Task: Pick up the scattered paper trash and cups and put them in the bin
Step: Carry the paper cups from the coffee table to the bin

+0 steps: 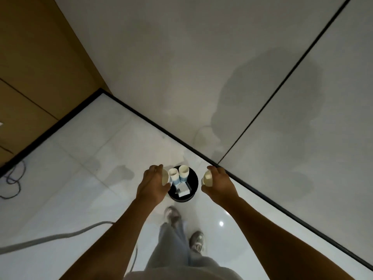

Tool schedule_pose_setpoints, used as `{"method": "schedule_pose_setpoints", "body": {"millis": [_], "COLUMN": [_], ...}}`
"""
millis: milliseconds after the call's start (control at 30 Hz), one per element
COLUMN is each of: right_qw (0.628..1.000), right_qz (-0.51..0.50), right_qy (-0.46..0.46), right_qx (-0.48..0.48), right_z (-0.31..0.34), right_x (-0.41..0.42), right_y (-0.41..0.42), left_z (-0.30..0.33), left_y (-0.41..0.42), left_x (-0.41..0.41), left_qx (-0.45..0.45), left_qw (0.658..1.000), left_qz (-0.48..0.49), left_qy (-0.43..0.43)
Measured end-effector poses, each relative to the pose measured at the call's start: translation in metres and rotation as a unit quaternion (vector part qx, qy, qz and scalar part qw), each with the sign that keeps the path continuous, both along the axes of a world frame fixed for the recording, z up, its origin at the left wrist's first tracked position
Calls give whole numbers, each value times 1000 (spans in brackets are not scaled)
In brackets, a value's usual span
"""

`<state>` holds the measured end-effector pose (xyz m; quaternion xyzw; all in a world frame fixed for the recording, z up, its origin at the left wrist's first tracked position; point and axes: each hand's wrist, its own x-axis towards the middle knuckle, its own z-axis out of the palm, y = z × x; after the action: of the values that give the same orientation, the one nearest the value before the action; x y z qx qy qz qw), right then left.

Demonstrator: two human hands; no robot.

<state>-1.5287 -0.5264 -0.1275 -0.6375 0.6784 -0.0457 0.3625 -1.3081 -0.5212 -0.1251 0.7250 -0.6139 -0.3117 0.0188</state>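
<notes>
At lower centre of the frame, the left hand point(150, 185) and right hand point(219, 183) each grip a paper cup point(166, 177) point(207, 178) over the black bin point(192, 183), where two more cups point(184, 172) stand against the far wall.

Black bin point(193, 179); white cups, blue band at base point(184, 174); glossy white floor tiles point(80, 188); tan wall point(30, 57).

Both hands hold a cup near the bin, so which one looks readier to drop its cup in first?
Left, probably. The left hand holds its cup at the black bin's rim, overlapping the opening. The right hand holds its cup off to the side.
</notes>
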Motion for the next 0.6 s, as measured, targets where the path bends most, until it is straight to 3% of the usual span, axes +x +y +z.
{"method": "schedule_pose_setpoints", "body": {"millis": [333,600], "right_qw": [998,994], "right_qz": [20,46], "right_qy": [10,3], "right_qx": [54,97], "right_z": [-90,-213], "right_x": [31,50], "right_y": [-108,-173], "left_z": [-100,-223], "left_y": [-96,-157], "left_x": [29,28], "left_qx": [39,61], "left_qw": [998,990], "left_qz": [50,121], "left_qy": [20,31]}}
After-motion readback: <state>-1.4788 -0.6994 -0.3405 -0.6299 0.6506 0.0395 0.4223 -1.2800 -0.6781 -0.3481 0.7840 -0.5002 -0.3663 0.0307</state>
